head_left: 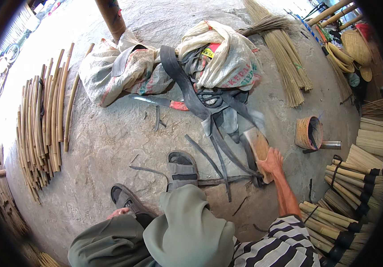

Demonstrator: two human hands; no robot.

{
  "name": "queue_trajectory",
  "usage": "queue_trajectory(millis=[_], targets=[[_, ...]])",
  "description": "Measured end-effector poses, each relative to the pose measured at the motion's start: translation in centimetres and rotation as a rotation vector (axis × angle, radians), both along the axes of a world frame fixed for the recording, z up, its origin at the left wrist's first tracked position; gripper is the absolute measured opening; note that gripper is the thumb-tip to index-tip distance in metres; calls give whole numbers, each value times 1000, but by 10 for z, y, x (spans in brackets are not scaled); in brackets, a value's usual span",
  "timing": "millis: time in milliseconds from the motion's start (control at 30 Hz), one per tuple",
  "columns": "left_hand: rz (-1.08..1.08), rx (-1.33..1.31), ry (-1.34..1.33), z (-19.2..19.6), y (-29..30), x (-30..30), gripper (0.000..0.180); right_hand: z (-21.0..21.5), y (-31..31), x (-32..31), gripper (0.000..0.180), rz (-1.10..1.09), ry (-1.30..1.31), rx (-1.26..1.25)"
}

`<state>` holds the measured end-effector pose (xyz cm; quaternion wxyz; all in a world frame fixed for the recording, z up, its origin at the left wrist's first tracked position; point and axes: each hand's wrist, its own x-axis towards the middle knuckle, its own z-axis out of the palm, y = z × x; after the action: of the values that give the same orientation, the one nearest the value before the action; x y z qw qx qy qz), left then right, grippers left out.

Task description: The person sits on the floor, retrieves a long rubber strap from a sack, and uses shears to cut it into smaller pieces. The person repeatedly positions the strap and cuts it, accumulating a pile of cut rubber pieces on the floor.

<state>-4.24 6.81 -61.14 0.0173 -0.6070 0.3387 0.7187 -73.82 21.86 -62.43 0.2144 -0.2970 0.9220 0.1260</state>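
My right hand [271, 161] grips the near end of a flat wooden block [258, 146], with the thumb across it and the fingers at its right edge. Dark rubber strips [228, 151] run beside and beneath that block, joining a tangle of wider black rubber pieces. My left hand [118, 213] is low by my left sandal [128, 199], partly covered by my knee. Its fingers look curled, and I cannot make out what they hold. A knife [158, 102] with a red-wrapped handle lies beyond, under a broad black rubber band [178, 73].
White woven sacks [220, 58] lie ahead beside a wooden post [111, 18]. Bamboo poles [44, 120] are stacked at left. Broom bristle bundles [285, 62] lie far right, and several brooms with handles [334, 218] lie near right. A small woven basket [305, 132] stands among them.
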Motion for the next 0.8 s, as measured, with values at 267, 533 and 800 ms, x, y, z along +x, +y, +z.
queue_trajectory(millis=[267,533,800], targets=[[17,-330,-42,-21,7,-18,29,-26,-122,97,42,419,-67,-920],[70,-457,-219,-57,18,-26,24,-76,-270,158,32,286,-110,-742],[-77,-525,-261,-59,11,-30,26,-37,-184,269,15,893,-574,-773]])
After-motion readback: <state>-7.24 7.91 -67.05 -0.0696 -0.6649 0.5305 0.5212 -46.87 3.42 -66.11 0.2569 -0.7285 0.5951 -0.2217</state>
